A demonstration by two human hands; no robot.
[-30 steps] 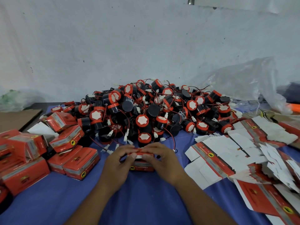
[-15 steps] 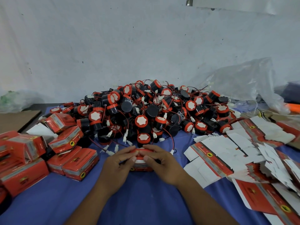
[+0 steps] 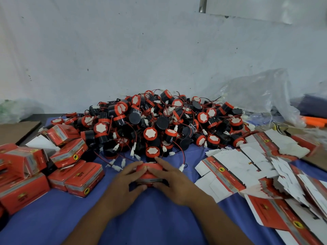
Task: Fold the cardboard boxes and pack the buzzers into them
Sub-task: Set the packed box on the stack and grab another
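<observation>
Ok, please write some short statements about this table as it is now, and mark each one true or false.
1. The left hand and the right hand both hold one red box. True.
2. The pile of buzzers lies between the person and the hands. False: it lies beyond the hands, toward the wall.
3. The flat unfolded cartons lie to the right of the hands. True.
4. The folded boxes stand on a green cloth. False: the cloth is blue.

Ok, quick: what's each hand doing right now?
Left hand: gripping the red box.
Right hand: gripping the same box.
</observation>
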